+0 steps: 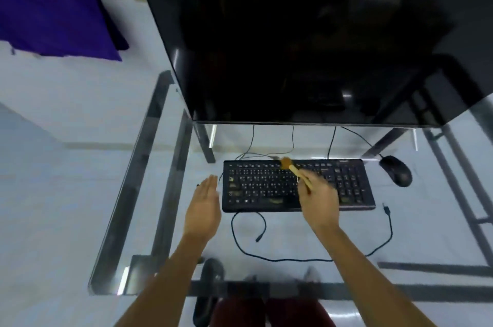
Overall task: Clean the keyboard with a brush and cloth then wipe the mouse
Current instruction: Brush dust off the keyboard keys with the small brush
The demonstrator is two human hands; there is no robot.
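A: Two hands over a glass surface (346, 233). What's the right hand (318, 200) doing?

B: Its grip is clamped on a brush (292, 168), fingers curled round the pale wooden handle. The handle runs up and away from the grip, and the brown bristle head sits at the far end, over the top row of the keyboard (266, 188). The picture is too blurred to tell whether the bristles touch the keys.

A: And the keyboard itself?

B: Black, lying flat straight under that grip; the hand covers part of its middle and near edge. The number pad lies to the right of the grip.

A: The left hand (204, 206)?

B: Its grip is apart, fingers straight and held together, holding nothing. It hangs just beside the keyboard's left end, well left of the brush grip, and I can't tell whether it touches the glass.

A: Where's the mouse (396, 170)?

B: Off to the right of the brush grip and a little farther away, near the keyboard's far right corner but apart from it, resting on the glass.

A: Anything else?

B: A black monitor (293, 33) stands beyond both grips. A loose black cable (314, 260) loops on the glass nearer the person than the hands. A purple cloth (53, 22) hangs far off to the left, beyond the left grip
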